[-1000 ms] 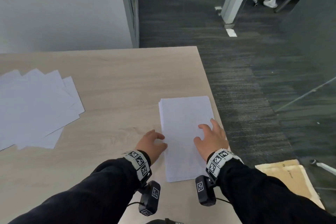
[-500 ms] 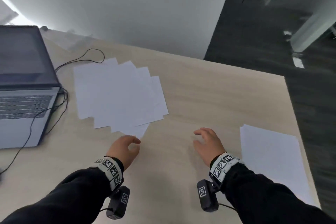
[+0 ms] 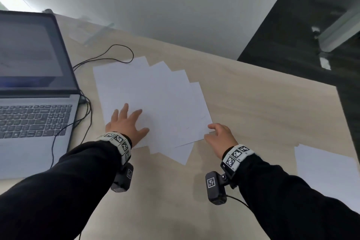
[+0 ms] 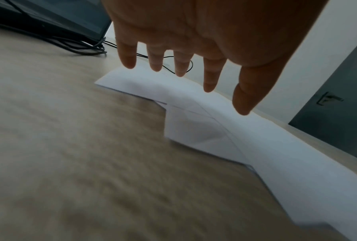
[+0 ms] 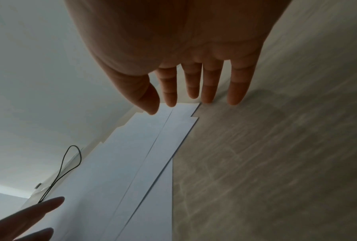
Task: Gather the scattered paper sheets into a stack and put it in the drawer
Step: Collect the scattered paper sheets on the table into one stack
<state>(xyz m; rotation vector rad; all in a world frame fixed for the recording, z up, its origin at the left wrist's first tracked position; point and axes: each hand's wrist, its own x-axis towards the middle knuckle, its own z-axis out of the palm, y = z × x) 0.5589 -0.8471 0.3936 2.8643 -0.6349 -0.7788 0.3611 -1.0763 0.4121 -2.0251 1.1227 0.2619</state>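
Observation:
Several white paper sheets lie fanned out on the wooden desk, also seen as sheets and sheets in the wrist views. My left hand lies spread with straight fingers over the fan's near-left part. My right hand reaches the fan's right corner with straight fingers at the sheet's edge, holding nothing. A neat paper stack rests near the desk's right edge. No drawer is in view.
An open laptop stands at the left, with black cables running beside the sheets. The desk ends at the right over dark carpet. A white wall lies behind.
The view has swung left from the neat stack to the fanned sheets. Both hands left the stack and moved onto the fan, the left spreading flat, the right reaching its right corner.

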